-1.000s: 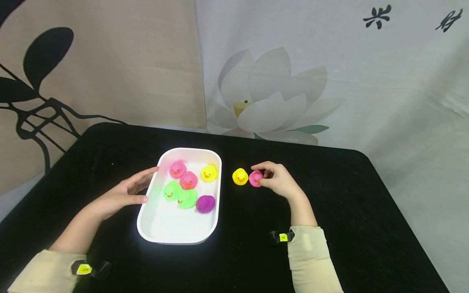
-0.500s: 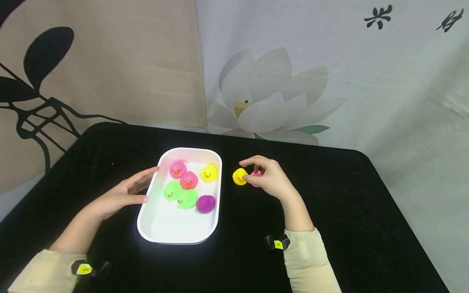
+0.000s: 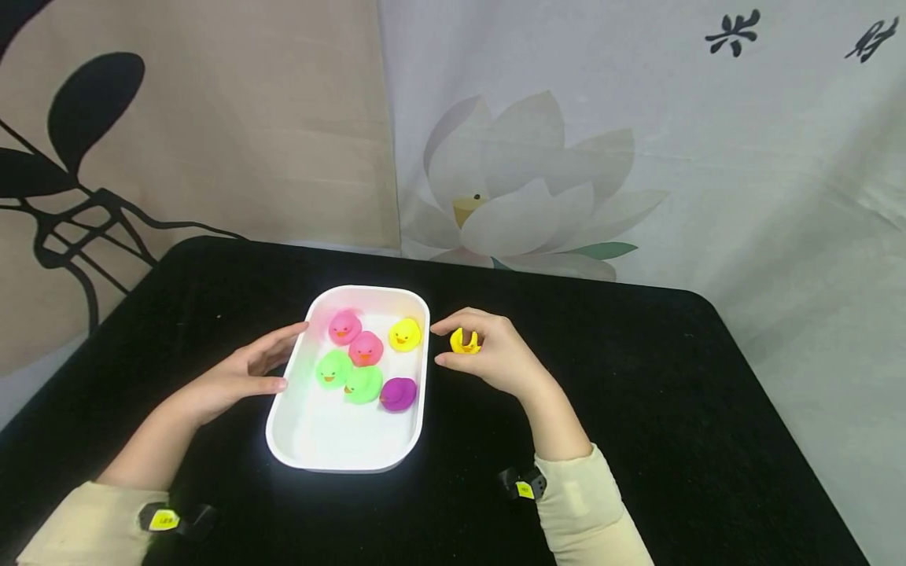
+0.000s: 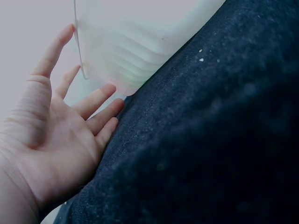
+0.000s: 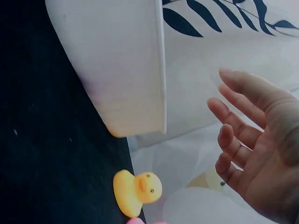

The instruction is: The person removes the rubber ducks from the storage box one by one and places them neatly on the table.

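White in the head view, the tray (image 3: 322, 436) is holding six toy ducks (image 3: 366, 349); the left hand (image 3: 230, 379) is resting at its nine o'clock, and the right hand (image 3: 499, 354) is hovering at three, over a yellow duck (image 3: 457, 343) outside it. In the left wrist view, the left hand is spreading its fingers against the tray, gripping nothing. In the right wrist view, the right hand is curving loosely, holding nothing; the yellow duck is standing apart, toward eight o'clock.

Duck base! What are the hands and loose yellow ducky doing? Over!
Left hand at edge of white tray. Right hand above yellow duck, holding nothing. Duck on black table, outside tray. Pink thing beside it, mostly cut off, possible obstacle.
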Available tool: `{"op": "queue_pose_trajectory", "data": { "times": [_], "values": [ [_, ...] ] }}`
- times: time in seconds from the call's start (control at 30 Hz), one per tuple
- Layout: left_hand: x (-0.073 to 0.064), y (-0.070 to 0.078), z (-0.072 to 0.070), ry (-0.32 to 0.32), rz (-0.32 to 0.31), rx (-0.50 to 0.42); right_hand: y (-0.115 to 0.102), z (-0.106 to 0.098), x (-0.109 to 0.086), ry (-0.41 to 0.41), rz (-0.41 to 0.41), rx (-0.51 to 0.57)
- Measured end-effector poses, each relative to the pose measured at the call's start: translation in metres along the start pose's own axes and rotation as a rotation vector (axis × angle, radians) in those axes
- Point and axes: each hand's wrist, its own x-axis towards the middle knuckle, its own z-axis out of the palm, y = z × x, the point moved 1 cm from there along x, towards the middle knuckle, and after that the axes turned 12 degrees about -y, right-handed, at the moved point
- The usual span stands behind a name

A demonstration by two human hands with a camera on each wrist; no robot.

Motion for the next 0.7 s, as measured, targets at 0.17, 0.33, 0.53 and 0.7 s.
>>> {"op": "queue_pose_trajectory", "data": {
  "times": [0.17,0.33,0.53,0.7],
  "values": [
    [0.0,-0.001,0.0,-0.001,0.005,-0.001,-0.007,0.01,0.003,-0.037,-0.002,-0.039],
    [0.0,-0.003,-0.001,-0.003,0.013,0.002,-0.011,0.019,0.007,-0.07,0.016,-0.057],
    [0.0,-0.003,-0.001,-0.004,0.014,0.0,-0.013,0.029,0.01,-0.116,0.039,-0.052],
    [0.0,-0.002,-0.001,-0.005,0.011,-0.008,-0.014,0.037,0.011,-0.141,0.09,-0.029]
  ]
}}
